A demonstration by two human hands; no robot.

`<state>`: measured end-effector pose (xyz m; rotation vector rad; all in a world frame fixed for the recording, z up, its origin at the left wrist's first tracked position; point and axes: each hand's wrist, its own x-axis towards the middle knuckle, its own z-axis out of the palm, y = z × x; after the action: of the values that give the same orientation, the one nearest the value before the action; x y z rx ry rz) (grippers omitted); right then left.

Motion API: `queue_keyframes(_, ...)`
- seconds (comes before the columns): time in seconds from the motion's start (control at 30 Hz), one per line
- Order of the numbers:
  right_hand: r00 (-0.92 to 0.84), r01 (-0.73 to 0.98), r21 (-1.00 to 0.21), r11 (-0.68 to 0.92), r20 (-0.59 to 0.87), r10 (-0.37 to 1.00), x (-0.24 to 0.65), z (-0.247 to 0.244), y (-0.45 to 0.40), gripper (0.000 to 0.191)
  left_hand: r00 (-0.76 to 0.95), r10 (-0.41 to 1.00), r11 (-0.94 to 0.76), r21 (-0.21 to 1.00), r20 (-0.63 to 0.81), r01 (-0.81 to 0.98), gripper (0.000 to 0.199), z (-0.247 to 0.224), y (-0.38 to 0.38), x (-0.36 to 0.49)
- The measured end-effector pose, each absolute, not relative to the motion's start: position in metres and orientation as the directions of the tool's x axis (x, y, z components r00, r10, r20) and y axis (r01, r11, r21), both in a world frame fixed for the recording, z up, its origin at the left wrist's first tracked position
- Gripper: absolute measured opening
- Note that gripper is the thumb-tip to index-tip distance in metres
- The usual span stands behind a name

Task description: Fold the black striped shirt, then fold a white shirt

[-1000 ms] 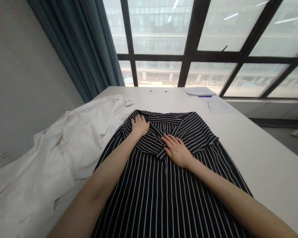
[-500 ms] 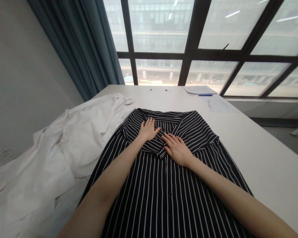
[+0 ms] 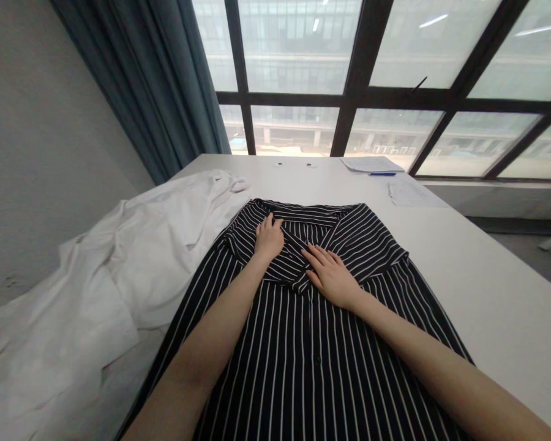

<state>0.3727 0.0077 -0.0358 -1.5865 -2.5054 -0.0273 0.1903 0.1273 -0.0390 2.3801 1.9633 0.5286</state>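
Observation:
A black shirt with white stripes (image 3: 275,343) lies front up on the table, its wide collar spread at the far end and a line of buttons down the middle. My left hand (image 3: 269,240) is at the left side of the collar, fingers bent and thumb drawn in, closed on the cloth near the neck opening. Just right of the collar's centre, my right hand (image 3: 333,278) rests flat with its fingers stretched over the striped fabric. The shirt's lower part runs out of view at the bottom.
Rumpled white clothing (image 3: 156,245) is heaped along the left side of the white table (image 3: 500,294). At the far right lie papers (image 3: 371,164), a blue pen (image 3: 382,174) and another sheet (image 3: 416,193). A blue curtain (image 3: 151,86) and windows stand beyond.
My left hand has shifted slightly up and left on the collar, its spread fingers now curled and its thumb drawn in. My right hand stays flat in almost the same place.

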Motion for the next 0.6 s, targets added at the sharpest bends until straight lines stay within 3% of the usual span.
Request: queue_keyframes(0.6, -0.4, 0.901, -0.099, 0.422, 0.187, 0.897, 0.3736, -0.0379, 0.0079, 0.053, 0.155, 0.972, -0.201, 0.286, 0.175, 0.937, 0.037, -0.0363, 0.1299, 0.1899)
